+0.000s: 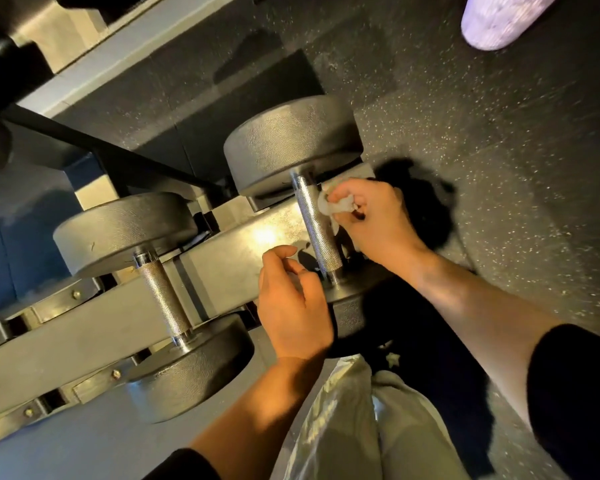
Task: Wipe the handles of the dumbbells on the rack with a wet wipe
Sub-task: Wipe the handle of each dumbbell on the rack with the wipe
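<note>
The right hand (371,216) pinched a crumpled wet wipe (336,205) against the knurled handle (318,225) of the right dumbbell (291,147) on the rack (229,258); the left hand (291,303) hovered beside it, fingers loosely curled, holding nothing.

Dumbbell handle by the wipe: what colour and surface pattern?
Silver metal handle with fine cross-hatched knurling, smooth at both ends; head view.

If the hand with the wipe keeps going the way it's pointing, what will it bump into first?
Most likely the knurled silver metal handle of the nearer-right black dumbbell: the right hand pinches the crumpled white wet wipe right beside it, possibly touching already.
</note>
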### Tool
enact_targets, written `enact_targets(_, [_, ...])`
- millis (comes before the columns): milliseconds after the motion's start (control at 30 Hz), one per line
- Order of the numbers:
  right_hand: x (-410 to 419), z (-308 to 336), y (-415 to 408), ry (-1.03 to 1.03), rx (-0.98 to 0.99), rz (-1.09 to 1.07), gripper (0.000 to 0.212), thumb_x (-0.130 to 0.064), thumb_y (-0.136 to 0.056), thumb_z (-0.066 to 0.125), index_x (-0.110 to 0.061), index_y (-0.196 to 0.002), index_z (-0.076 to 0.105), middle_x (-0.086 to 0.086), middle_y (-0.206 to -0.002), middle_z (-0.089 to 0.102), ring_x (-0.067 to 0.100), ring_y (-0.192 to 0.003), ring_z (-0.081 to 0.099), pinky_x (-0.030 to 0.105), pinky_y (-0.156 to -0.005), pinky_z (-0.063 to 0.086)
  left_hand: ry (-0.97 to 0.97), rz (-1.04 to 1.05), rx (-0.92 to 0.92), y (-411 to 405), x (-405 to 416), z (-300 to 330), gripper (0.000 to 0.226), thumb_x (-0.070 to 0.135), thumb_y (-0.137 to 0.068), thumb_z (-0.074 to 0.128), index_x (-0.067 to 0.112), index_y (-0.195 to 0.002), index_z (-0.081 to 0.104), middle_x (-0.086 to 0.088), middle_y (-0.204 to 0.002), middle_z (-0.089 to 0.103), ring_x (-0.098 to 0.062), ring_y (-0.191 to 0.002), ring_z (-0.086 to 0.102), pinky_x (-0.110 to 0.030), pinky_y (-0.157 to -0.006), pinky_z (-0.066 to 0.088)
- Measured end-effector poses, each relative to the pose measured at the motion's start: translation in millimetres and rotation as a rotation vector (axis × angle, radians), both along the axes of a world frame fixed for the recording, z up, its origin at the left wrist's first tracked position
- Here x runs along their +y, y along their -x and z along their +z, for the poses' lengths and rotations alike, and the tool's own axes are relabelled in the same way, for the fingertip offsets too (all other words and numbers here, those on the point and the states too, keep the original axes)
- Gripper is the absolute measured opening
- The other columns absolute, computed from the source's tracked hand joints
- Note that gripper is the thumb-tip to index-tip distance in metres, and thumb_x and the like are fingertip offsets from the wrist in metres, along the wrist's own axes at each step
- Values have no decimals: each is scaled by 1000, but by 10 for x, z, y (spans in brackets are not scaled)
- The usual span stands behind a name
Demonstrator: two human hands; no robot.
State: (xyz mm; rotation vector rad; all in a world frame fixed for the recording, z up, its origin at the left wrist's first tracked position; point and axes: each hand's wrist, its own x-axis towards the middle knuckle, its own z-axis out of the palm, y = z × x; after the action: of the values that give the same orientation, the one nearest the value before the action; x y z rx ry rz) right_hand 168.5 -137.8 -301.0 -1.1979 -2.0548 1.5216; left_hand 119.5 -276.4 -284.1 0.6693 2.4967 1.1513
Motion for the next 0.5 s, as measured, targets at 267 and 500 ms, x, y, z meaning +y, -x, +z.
enact_targets(267, [-37,109,-249,15,-171,353,22,3,-81,65,-15,-90,72,-5,-89,63,6,-84,60,5,-71,44,-20,-20,-7,-6,-25,4,17,20,-83,40,29,-98,44,3,-70,48,-19,-64,46,-31,-58,36])
enact_targets(500, [219,18,-430,7,-182,252,22,0,-86,57,-20,-86,68,-8,-77,56,6,-73,54,3,-51,36,-13,-47,57,-14,13,67,17,20,-86,44,24,-103,45,0,-77,52,-19,-67,51,-34,-61,45])
